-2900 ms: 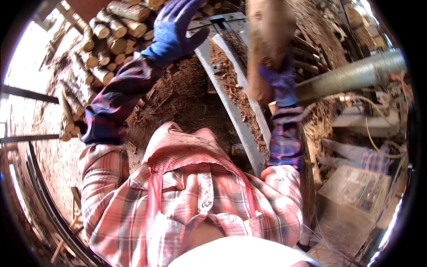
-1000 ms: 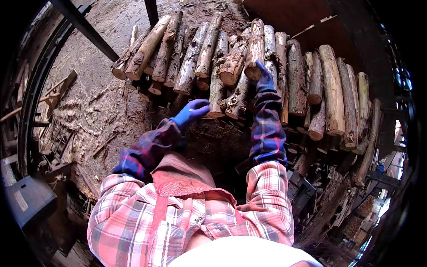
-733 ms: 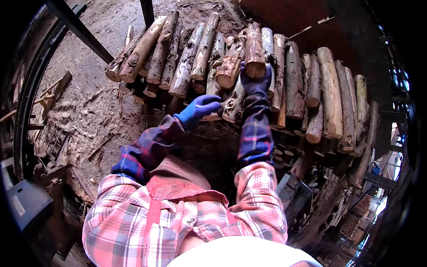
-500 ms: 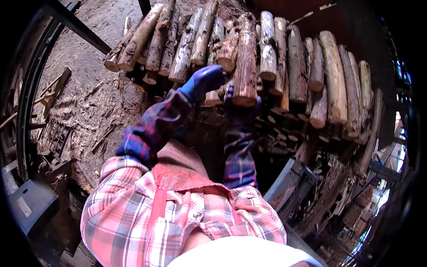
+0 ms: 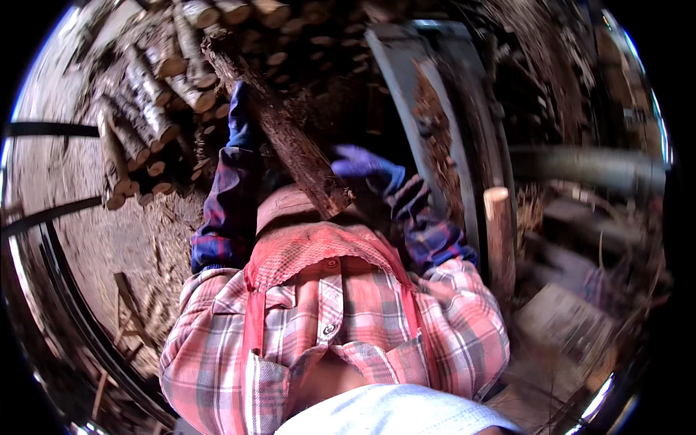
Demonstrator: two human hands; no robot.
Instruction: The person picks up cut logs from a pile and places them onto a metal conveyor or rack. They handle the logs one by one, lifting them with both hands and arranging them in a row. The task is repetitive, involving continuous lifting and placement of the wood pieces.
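Log (image 5: 281,129), one in number and rough with dark bark, is held slantwise before the person, with its far end to the left and its near end toward the middle. Two gloved hands are beside it. The left hand (image 5: 241,122) is at the left side of the log, toward the far end; its fingers are pressed along the wood and seem to grip it from below, though most of them are hidden behind it. The right hand (image 5: 371,168), one purple-blue glove, is close to the right side of the near end; it is blurred, so I cannot tell if its fingers are closed or if they touch the wood. The near end appears in front of one red apron (image 5: 319,250), which has two straps.

At the far left is one stack of cut logs (image 5: 154,112); more than ten round ends can be seen, but blur and shadow do not permit an exact count. Nearer on the left side, two dark bars (image 5: 51,130) stick out. To the right of the hands runs one grey metal channel (image 5: 402,94), with brown scraps (image 5: 433,119) inside. Beside it, on its right, is one shorter log (image 5: 499,239) with a pale end. Farther right are one grey pipe (image 5: 594,168), blurred, and, nearer, one flat brown sheet (image 5: 565,322).
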